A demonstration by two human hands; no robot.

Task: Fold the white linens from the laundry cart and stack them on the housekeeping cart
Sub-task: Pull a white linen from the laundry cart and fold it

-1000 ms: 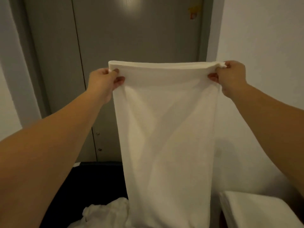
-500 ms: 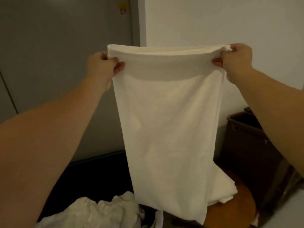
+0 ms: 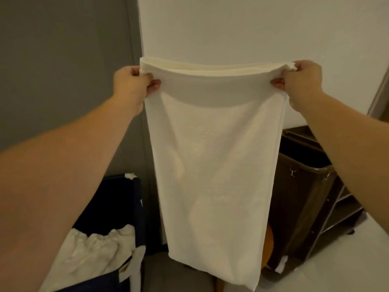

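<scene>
Here we hold the white linen (image 3: 212,165) up in front of the pale wall (image 3: 231,28), its top edge stretched level between our hands. Our left hand (image 3: 131,85) pinches the top left corner, fingers curled round the hem, and our right hand (image 3: 301,79) pinches the top right corner likewise. The cloth hangs straight down between the dark blue laundry cart (image 3: 131,192), where crumpled linens (image 3: 94,249) lie, and the brown housekeeping cart (image 3: 305,192).

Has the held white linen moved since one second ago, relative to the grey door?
Yes. The white linen has gone to the right: earlier it hung before the grey door, now it hangs before the white wall, past the door's edge.
</scene>
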